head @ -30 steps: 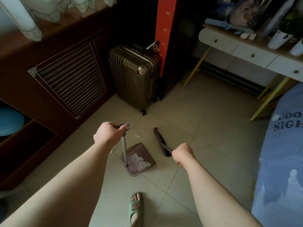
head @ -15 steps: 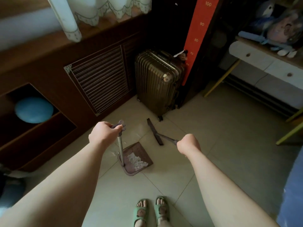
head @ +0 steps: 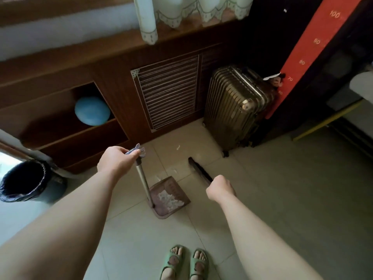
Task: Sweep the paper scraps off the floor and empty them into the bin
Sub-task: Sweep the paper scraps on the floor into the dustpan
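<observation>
The paper scraps (head: 170,199) lie in a white heap inside the dustpan (head: 174,185), which sits on the tiled floor (head: 282,188) just ahead of your feet. A single scrap (head: 178,147) lies loose on the tiles farther off, near the cabinet, and a faint smear of bits (head: 173,170) lies just beyond the dustpan's far edge.

Your left hand (head: 116,161) is curled around the top of the dustpan's upright handle (head: 143,178), gripping it. Your right hand (head: 220,187) is closed in a fist around the broom (head: 198,169), whose dark head stretches away from you to the right of the dustpan, low over the tiles; you cannot tell whether it touches them.

The bin (head: 12,196), lined with a black bag, stands at the far left edge, well apart from the dustpan.

Beyond, a wooden cabinet (head: 113,73) runs along the wall with a slatted grille (head: 168,91) and an open compartment holding a blue ball (head: 92,111). A ribbed bronze suitcase (head: 236,106) stands upright to the right of the grille, beside a red height chart (head: 314,51). Green sandals (head: 173,259) are on your feet at the near edge.
</observation>
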A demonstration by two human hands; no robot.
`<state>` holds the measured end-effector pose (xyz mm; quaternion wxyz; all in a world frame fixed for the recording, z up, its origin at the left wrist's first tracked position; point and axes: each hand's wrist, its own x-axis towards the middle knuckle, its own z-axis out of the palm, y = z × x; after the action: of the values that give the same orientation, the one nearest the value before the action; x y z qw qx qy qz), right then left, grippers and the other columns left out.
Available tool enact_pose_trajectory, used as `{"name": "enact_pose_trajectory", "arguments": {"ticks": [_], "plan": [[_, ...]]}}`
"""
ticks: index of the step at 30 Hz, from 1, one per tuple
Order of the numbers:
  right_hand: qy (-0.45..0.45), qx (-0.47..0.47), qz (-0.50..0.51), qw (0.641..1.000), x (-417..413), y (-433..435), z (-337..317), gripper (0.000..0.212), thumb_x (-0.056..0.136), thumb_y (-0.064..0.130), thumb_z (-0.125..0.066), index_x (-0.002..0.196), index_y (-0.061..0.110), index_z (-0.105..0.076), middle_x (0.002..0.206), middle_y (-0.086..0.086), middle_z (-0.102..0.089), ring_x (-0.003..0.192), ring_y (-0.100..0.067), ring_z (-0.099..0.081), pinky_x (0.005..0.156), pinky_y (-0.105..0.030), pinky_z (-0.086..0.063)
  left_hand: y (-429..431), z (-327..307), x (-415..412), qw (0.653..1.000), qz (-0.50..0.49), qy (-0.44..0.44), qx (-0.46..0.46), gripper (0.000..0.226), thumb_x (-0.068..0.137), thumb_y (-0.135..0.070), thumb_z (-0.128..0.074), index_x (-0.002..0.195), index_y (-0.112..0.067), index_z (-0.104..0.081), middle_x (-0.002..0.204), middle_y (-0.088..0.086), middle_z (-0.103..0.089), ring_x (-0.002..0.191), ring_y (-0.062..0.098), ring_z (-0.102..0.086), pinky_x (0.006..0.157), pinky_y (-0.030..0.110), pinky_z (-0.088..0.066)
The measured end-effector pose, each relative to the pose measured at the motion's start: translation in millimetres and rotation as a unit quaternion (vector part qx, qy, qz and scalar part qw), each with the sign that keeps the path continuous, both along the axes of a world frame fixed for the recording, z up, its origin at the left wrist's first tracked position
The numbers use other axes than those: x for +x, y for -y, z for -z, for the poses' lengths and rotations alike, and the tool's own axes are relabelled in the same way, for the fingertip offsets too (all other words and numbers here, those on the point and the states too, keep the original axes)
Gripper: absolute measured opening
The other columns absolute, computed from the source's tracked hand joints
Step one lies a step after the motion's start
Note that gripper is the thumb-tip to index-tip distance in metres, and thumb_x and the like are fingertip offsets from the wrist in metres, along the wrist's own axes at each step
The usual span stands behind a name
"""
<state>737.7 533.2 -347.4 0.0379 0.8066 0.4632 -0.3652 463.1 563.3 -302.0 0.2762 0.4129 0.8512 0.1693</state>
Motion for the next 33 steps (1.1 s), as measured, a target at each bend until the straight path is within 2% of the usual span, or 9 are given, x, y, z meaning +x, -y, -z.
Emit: {"name": "enact_pose_trajectory", "arguments": {"ticks": [4,8,12,18,20,24,30,33], "plan": [[-0.005,0.024,0.007,1.0,3,-7,-10,0.026,0.089,0.007,-0.05,0.113,0.007,-0.059,0.122,-0.011,-0.059,0.11,-0.031,-0.058,0.081,-0.031,-0.046,2,2,-9,1.0,-0.022,0.005,0.005,0.047,0.078,-0.063,-0.068,0.09,-0.018,-0.075,0.079,-0.001,-0.071,0.081,0.022,-0.067,0.067,0.029,-0.044],[0.007,0.053,0.032,0.998,13,-23,-20,0.011,0.089,0.008,-0.05,0.098,0.013,-0.055,0.118,-0.01,-0.061,0.108,-0.031,-0.059,0.078,-0.029,-0.045,-1,-1,-19,1.0,-0.027,-0.001,0.008,0.049,0.079,-0.063,-0.068,0.095,-0.017,-0.075,0.082,-0.001,-0.072,0.082,0.021,-0.067,0.068,0.03,-0.045],[0.007,0.07,0.068,0.995,4,-47,-19,0.022,0.092,0.013,-0.054,0.114,0.009,-0.058,0.122,-0.011,-0.06,0.111,-0.031,-0.057,0.076,-0.029,-0.041,-12,-7,-36,0.999,-0.038,-0.002,0.015,0.048,0.082,-0.058,-0.067,0.099,-0.014,-0.074,0.087,0.002,-0.071,0.084,0.022,-0.065,0.068,0.03,-0.043],[0.01,0.077,0.126,0.989,-40,-95,-11,0.035,0.093,0.008,-0.051,0.128,0.004,-0.054,0.133,-0.016,-0.056,0.122,-0.034,-0.053,0.095,-0.035,-0.045,-58,-13,-66,1.0,-0.016,0.016,0.006,0.045,0.081,-0.06,-0.066,0.095,-0.017,-0.073,0.074,-0.002,-0.067,0.077,0.02,-0.065,0.065,0.028,-0.041],[0.019,0.079,0.137,0.987,-54,-110,-2,0.035,0.093,0.007,-0.051,0.127,0.002,-0.054,0.132,-0.017,-0.056,0.121,-0.035,-0.054,0.096,-0.036,-0.045,-76,-12,-79,1.0,0.002,0.012,0.001,0.046,0.08,-0.062,-0.066,0.094,-0.019,-0.073,0.074,-0.001,-0.069,0.077,0.02,-0.067,0.062,0.028,-0.041],[0.026,0.065,0.128,0.989,-89,-136,17,0.031,0.092,0.004,-0.051,0.122,0.0,-0.058,0.126,-0.017,-0.06,0.114,-0.035,-0.059,0.089,-0.036,-0.05,-107,-5,-107,1.0,0.023,-0.008,-0.001,0.046,0.08,-0.064,-0.065,0.092,-0.021,-0.074,0.08,-0.004,-0.072,0.076,0.016,-0.065,0.056,0.027,-0.038],[0.011,0.042,0.072,0.996,-149,-169,43,0.024,0.092,0.002,-0.052,0.114,-0.001,-0.061,0.116,-0.017,-0.063,0.097,-0.033,-0.061,0.071,-0.03,-0.046,-132,0,-143,0.999,0.05,-0.002,0.001,0.04,0.08,-0.06,-0.065,0.087,-0.022,-0.074,0.078,-0.006,-0.073,0.073,0.014,-0.066,0.059,0.026,-0.043],[0.008,0.034,0.044,0.998,-171,-175,51,0.031,0.092,0.003,-0.054,0.122,0.001,-0.059,0.125,-0.016,-0.059,0.109,-0.033,-0.06,0.08,-0.033,-0.048,-137,0,-165,0.999,0.042,-0.001,0.005,0.039,0.08,-0.06,-0.065,0.086,-0.022,-0.075,0.075,-0.005,-0.074,0.072,0.016,-0.068,0.067,0.03,-0.05]]}}
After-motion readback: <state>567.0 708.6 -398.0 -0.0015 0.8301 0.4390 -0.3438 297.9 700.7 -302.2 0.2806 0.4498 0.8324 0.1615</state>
